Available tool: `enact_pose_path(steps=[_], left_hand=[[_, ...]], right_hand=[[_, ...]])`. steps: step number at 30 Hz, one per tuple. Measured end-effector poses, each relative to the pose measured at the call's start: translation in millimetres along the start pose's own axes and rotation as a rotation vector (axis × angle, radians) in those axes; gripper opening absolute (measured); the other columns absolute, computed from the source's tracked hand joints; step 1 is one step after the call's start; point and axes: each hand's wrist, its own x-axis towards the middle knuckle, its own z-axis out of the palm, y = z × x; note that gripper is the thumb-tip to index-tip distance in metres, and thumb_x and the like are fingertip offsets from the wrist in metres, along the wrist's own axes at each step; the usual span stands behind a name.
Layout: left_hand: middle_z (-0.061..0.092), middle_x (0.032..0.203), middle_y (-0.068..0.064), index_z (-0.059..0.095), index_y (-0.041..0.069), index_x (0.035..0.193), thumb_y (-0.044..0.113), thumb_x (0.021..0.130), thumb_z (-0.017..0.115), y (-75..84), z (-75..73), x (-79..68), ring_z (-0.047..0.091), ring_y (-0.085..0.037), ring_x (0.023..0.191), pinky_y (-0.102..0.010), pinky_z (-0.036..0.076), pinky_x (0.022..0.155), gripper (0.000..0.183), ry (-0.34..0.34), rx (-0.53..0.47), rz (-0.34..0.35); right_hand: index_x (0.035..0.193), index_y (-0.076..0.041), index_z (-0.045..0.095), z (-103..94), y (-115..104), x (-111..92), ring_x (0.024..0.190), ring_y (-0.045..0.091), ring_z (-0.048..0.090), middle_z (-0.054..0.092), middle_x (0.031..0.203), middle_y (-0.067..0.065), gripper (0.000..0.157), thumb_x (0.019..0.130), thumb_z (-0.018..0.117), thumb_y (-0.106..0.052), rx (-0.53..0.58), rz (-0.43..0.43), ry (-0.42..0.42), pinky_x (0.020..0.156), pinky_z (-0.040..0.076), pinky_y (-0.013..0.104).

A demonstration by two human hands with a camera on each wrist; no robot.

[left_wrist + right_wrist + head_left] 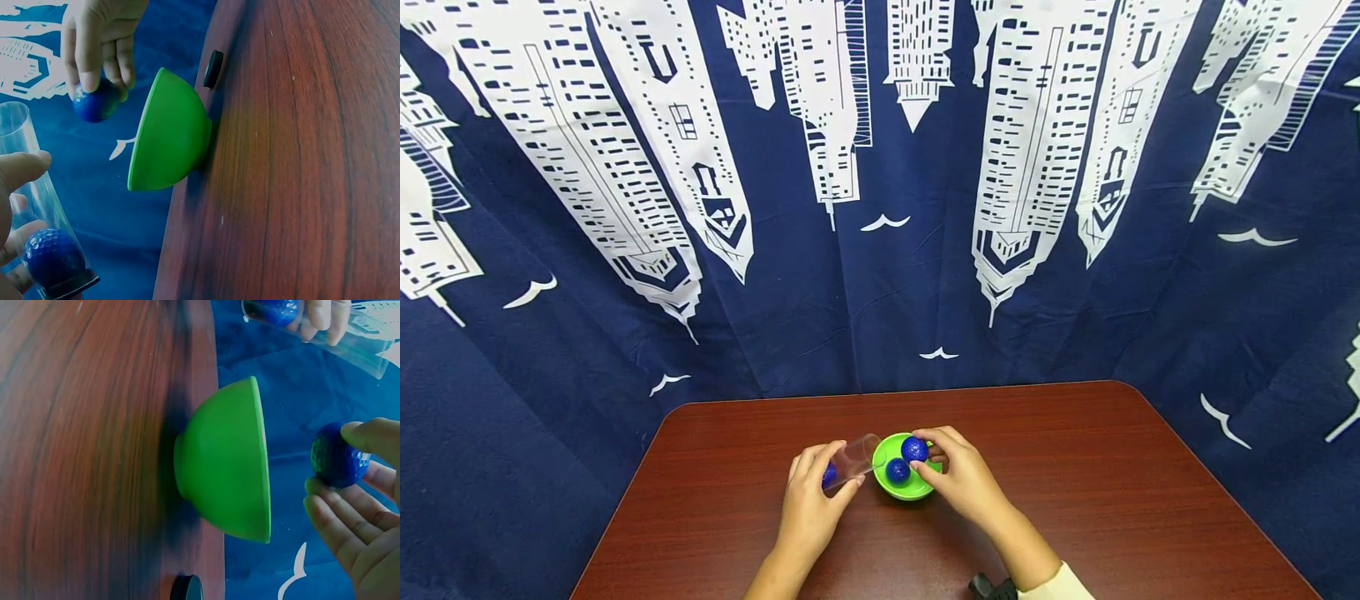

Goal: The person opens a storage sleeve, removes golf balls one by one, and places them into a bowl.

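Note:
My left hand [808, 504] grips a clear tube [857, 456], tilted with its open mouth toward the green bowl [906, 493]. At the tube's lower end, by a black cap [70, 285], lies a dimpled blue golf ball [54, 255]. Between thumb and fingers, my right hand [966, 482] pinches another blue golf ball [914, 449]. Both wrist views show that ball raised above the bowl's rim, touching neither bowl nor tube. One more blue golf ball [897, 471] sits inside the bowl; the bowl's wall hides it from the wrist cameras.
A small round black piece [214, 69], like a cap, lies on the brown wooden table [715, 508] to the right of the bowl. Beyond the table's far edge hangs a dark blue cloth [797, 333] printed with white buildings and birds.

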Motion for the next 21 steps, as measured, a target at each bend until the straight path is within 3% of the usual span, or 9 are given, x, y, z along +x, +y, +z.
enact_pose_path(steps=[11, 21], left_hand=[[0.065, 0.120, 0.002, 0.068, 0.018, 0.125, 0.024, 0.075, 0.091, -0.7, -0.5, 0.3, 0.057, -0.017, 0.113, -0.044, 0.053, 0.093, 0.056, -0.019, -0.033, -0.048], [0.066, 0.118, 0.004, 0.069, 0.018, 0.124, 0.025, 0.074, 0.091, -0.1, 0.5, 0.0, 0.057, -0.015, 0.110, -0.042, 0.052, 0.092, 0.055, -0.024, -0.045, -0.047]], right_hand=[[0.117, -0.009, 0.069, 4.5, 1.8, 3.0, 0.089, 0.016, 0.067, 0.066, 0.107, 0.001, 0.040, 0.080, 0.085, -0.012, -0.335, -0.038, 0.003, 0.081, 0.058, 0.032], [0.113, -0.007, 0.070, 6.8, 1.9, 5.2, 0.095, 0.020, 0.069, 0.065, 0.107, 0.003, 0.038, 0.079, 0.086, -0.013, -0.437, -0.048, -0.067, 0.086, 0.058, 0.040]])
